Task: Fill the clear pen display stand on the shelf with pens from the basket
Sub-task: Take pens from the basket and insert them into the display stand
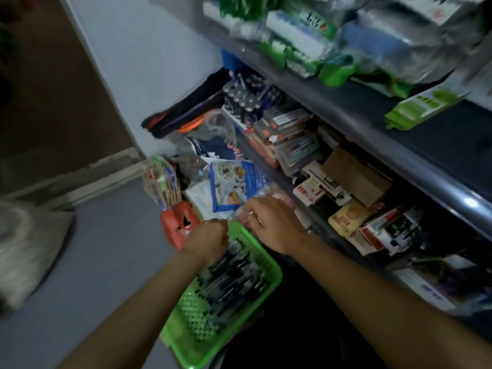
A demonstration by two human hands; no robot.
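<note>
One head-worn wide-angle view, looking steeply down and forward. Close over both forearms, green basket point(229, 299) low centre. Shelf point(399, 145) runs up the right side.

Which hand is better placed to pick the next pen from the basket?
Left, probably: the left hand is over the pens in the basket, while the right hand reaches past it toward the shelf.

Shelf point(415, 166) crowded with boxes point(356, 177)

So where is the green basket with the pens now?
The green basket is low in the head view, centre-left, under the left hand, beside the shelf edge and right of the orange pack.
</note>
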